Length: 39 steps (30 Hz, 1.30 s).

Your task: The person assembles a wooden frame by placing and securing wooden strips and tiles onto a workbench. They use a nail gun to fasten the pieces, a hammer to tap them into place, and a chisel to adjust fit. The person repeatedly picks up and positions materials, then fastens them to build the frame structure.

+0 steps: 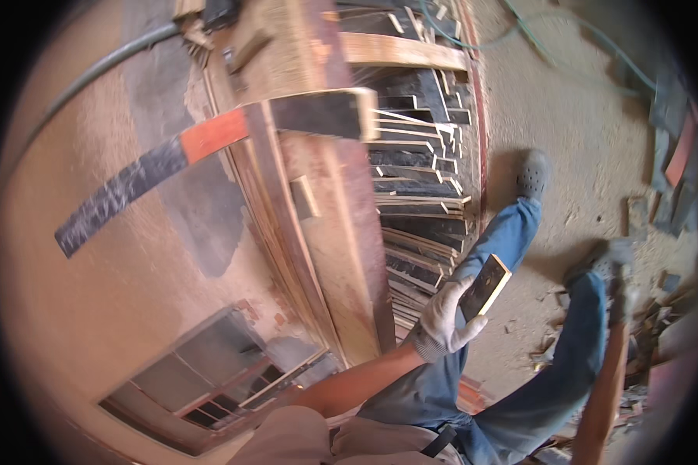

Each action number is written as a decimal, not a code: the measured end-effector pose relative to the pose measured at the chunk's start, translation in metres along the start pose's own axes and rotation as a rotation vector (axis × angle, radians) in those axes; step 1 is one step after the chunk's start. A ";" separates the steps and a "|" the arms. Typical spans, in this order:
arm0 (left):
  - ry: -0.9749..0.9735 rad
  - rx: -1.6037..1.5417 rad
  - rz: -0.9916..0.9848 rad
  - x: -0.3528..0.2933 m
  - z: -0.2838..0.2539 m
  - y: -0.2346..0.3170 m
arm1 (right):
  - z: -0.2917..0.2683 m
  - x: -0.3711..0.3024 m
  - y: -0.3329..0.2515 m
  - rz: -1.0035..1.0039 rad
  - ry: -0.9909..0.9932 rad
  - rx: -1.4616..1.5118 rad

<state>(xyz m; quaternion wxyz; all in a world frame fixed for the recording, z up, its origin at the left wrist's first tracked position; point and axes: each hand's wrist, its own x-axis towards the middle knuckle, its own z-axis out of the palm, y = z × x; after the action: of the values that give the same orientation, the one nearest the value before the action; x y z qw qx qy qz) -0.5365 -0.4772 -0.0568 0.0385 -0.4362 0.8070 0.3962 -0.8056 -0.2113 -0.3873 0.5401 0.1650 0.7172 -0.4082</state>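
Note:
A small wooden block (486, 287) with a dark face and pale cut edges is in my left hand (445, 319), which wears a light knitted glove. My fingers and thumb close round the block's lower end, above my bent leg. Over on the right, my right arm hangs down beside my other leg. My right hand (622, 298) is blurred there, close to the shoe, and its fingers cannot be made out. Left of my left hand lie many stacked dark-faced wood strips (419, 205) with pale edges.
A wooden bench (337, 209) runs beside the strips. Across it lies a long board (213, 136), part black and part orange, jutting out left. A hose (539, 46) crosses the floor at the top right. Wood scraps (659, 325) litter the right side.

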 end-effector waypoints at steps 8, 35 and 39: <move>0.662 -0.142 -0.317 -0.062 -0.089 0.013 | 0.219 -0.322 -0.274 -0.389 -0.436 -0.180; 0.815 0.364 0.024 0.159 -0.323 -0.151 | 0.491 -0.336 -0.448 -0.921 -0.107 -0.719; 0.800 0.334 0.000 0.165 -0.324 -0.146 | 0.454 -0.303 -0.508 -0.946 0.011 -0.752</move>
<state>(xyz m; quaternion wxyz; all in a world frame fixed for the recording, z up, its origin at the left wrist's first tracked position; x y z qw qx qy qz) -0.4394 -0.8507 0.0089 -0.2075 -0.5431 0.8114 0.0600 -0.7492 -0.8073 0.0573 0.3177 -0.3719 0.8108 -0.3216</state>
